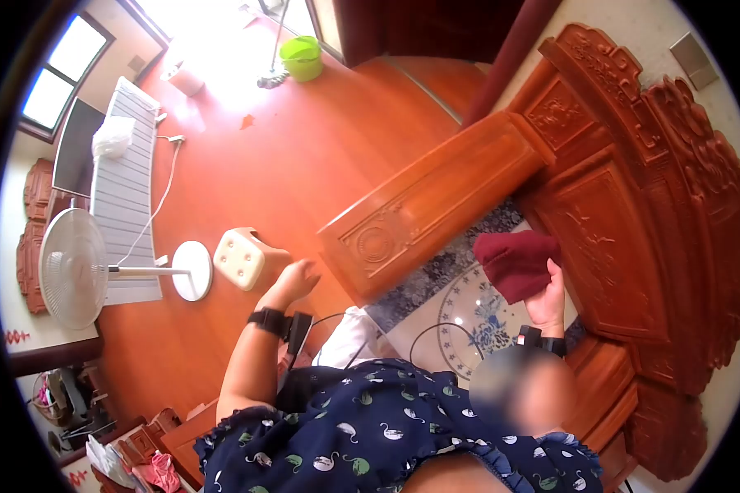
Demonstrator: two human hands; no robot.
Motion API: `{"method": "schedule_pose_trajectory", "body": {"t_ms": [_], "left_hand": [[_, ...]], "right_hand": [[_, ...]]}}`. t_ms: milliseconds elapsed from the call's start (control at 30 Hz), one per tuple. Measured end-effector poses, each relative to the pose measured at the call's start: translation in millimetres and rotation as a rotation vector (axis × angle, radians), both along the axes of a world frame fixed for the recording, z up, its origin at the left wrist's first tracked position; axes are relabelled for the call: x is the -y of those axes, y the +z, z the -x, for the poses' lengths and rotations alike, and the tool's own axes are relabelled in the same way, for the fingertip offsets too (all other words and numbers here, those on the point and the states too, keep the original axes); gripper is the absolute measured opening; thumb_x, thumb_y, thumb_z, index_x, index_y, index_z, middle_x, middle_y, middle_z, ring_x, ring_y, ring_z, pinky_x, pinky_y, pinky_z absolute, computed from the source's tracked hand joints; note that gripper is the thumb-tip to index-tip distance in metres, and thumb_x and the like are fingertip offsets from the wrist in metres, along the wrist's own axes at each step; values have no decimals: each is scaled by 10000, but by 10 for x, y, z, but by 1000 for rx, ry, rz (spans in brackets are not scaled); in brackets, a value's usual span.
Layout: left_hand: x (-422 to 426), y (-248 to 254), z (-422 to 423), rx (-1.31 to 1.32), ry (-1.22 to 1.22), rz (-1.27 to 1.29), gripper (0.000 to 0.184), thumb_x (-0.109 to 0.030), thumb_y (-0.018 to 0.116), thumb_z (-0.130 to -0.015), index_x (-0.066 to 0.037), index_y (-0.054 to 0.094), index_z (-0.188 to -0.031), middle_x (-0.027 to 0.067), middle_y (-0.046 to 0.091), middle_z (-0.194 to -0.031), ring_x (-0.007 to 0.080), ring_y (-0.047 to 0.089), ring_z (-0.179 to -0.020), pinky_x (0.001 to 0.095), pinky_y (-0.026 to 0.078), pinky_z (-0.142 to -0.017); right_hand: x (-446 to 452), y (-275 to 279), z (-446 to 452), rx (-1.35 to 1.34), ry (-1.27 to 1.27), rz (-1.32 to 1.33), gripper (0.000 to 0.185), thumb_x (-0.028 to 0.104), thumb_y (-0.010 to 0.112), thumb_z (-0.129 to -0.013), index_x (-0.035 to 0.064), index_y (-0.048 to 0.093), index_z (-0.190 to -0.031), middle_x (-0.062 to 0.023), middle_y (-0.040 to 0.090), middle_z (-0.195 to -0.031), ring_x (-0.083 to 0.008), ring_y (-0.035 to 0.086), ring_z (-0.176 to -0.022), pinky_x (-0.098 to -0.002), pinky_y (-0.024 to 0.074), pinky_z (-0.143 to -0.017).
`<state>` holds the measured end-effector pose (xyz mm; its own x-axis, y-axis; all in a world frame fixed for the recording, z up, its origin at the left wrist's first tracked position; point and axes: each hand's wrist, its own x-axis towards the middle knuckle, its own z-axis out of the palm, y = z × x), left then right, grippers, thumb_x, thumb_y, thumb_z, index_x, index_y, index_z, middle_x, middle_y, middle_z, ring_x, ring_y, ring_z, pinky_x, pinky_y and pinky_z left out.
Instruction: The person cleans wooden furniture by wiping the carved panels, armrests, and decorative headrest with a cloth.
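A folded dark red cloth (515,264) is in my right hand (546,300), whose thumb lies along its edge while the other fingers are hidden behind the cloth. It is above a seat covered with a blue and white floral pattern (489,329), beside the carved wooden backrest (596,238). My left hand (302,281) is off to the left with its fingers curled in and nothing visible in them. It is between a cream stool (242,259) and the end of the wooden armrest (378,246). Both wrists wear black straps with small devices.
At the left, a white standing fan (74,267) is in front of a grey slatted surface (123,197) with a white cable. A green bucket (302,59) and a mop (273,78) stand on the reddish floor at the top. Clothes and bags lie at the lower left.
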<state>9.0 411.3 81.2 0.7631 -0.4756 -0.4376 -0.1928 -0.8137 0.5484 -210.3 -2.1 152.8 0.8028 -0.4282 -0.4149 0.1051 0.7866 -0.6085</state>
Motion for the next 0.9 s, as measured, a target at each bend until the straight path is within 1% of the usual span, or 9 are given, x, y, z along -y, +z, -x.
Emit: {"method": "schedule_pose_trajectory", "body": {"t_ms": [233,300,500,567,600,633,733,800,900], "left_hand": [[-679,83,-213,-176,83,-7,350,-259,562,-824,-8,584,-1066,167,640,-947,270,613,-911,334,476,-804],[-616,133,-450,-188,89,-63,299,-252,574,-816,-9,632,-980,144,655,-910,257,620,-890,324,477,-779],[-441,-2,-1434,-231,-1,218,226,-213,595,-805,-2,661,-854,97,637,-711,159,599,-682,293,476,-652],[-392,112,-1869,-220,-165,227,288,-279,552,-830,-19,653,-759,116,637,-698,201,604,-636,322,480,-625],[-430,26,-2085,29,-407,399,331,-315,524,-839,-26,646,-733,127,638,-701,251,606,-617,343,481,-609],[-402,56,-2293,-142,-291,245,311,-313,529,-828,-38,649,-747,129,643,-725,274,612,-635,351,483,-609],[-448,126,-2760,-213,-388,220,284,-298,551,-816,-36,653,-775,140,644,-755,272,621,-679,351,491,-639],[-542,174,-2985,-198,-422,510,259,-275,573,-805,-31,656,-824,148,643,-778,269,628,-722,343,494,-664],[-630,508,-3177,-342,-507,487,371,-346,549,-850,-6,619,-981,167,647,-887,273,627,-824,347,492,-739]], "right_hand": [[-483,176,-158,54,-24,13,453,287,419,-901,26,404,-1270,-101,475,-1269,-252,460,-1153,-403,338,-995],[-661,263,-225,64,-37,11,454,292,406,-908,29,395,-1278,-102,466,-1280,-250,449,-1165,-403,331,-1001],[-1448,358,-665,41,-8,3,458,306,396,-916,34,394,-1285,-103,474,-1278,-258,449,-1170,-409,321,-1012],[-1811,333,-915,-2,-16,-1,476,315,398,-913,29,378,-1292,-112,465,-1284,-266,442,-1177,-418,316,-1016],[-2037,453,-1139,-5,-13,-16,486,320,399,-911,26,369,-1296,-116,459,-1289,-270,439,-1180,-421,311,-1020],[-2271,541,-1359,-14,-15,-31,496,325,401,-909,22,359,-1301,-119,453,-1293,-275,436,-1182,-424,306,-1023],[-2722,364,-1896,-39,-77,-60,488,311,445,-895,23,377,-1283,-110,461,-1284,-260,431,-1188,-413,296,-1032],[-2939,493,-2303,-42,-17,-114,472,314,447,-901,23,402,-1270,-99,469,-1280,-233,437,-1185,-393,289,-1037],[-3210,847,-2962,61,112,-47,478,321,436,-909,17,398,-1275,-99,462,-1289,-229,432,-1191,-386,282,-1041]]}}
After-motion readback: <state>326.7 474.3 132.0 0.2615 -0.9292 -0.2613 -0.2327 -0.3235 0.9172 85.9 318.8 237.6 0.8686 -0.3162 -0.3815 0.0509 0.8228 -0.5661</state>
